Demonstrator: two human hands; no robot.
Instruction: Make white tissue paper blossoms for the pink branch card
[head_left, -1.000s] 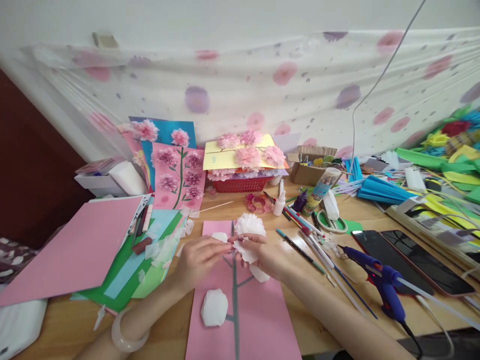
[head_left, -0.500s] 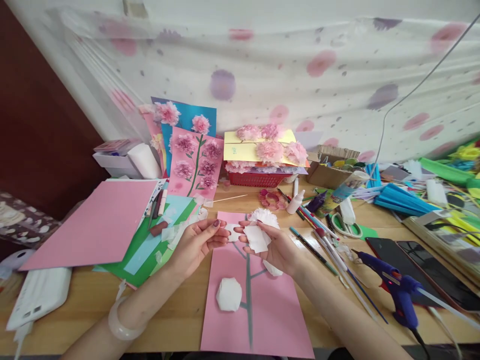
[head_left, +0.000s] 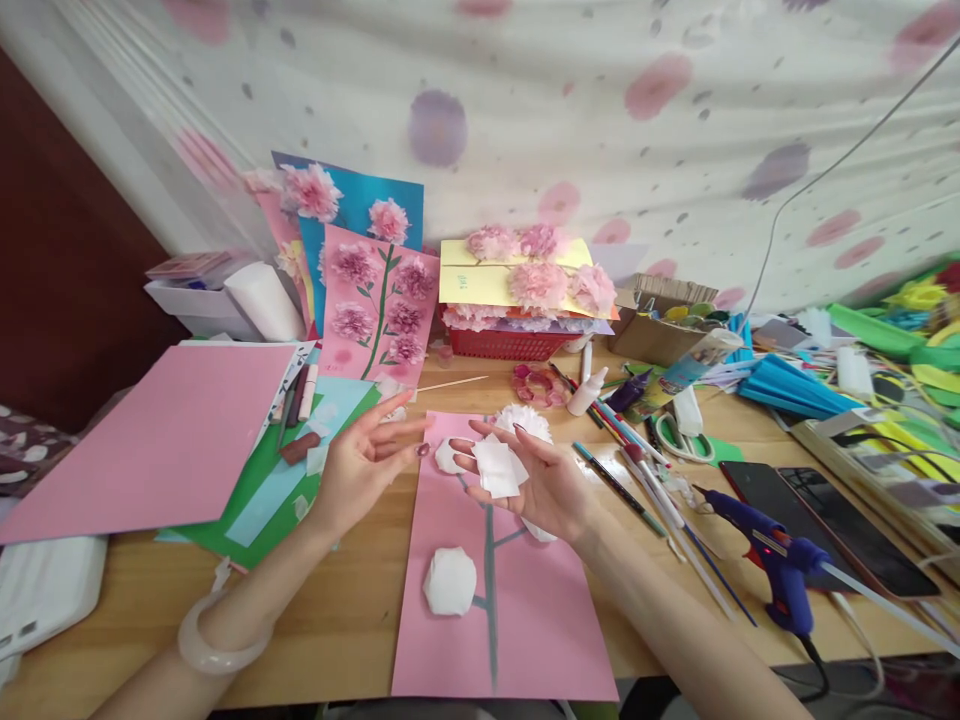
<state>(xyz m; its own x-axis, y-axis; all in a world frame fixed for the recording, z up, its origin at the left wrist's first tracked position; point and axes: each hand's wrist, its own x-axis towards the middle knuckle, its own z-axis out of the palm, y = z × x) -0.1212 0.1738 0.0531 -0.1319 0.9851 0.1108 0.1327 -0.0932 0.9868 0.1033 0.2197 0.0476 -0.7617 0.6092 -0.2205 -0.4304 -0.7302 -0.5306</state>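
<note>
My left hand (head_left: 367, 465) hovers left of the pink card, its fingers apart and nothing seen in them. In my right hand (head_left: 551, 485), palm up, lie small white tissue paper squares (head_left: 499, 468), held by the thumb against the fingers. Below both hands is a pink card (head_left: 540, 620) with a painted grey-green stem (head_left: 491, 590) and side branches. A white tissue bundle (head_left: 450, 581) sits at the lower left branch, and another white bundle (head_left: 450, 456) at the upper left. A fluffy white paper flower (head_left: 525, 422) tops the stem; my right hand partly covers a further bundle.
Right of the card lie pens (head_left: 619, 490), a blue glue gun (head_left: 765, 540) and two phones (head_left: 855, 530). A white glue bottle (head_left: 587, 392) stands behind. At left are pink sheets (head_left: 157, 430) and green paper (head_left: 247, 500). A red basket (head_left: 510, 345) holds flower cards.
My left hand has moved left, away from my right hand, and its fingers have spread from a pinch. My right hand still holds the tissue squares. The camera view has shifted slightly.
</note>
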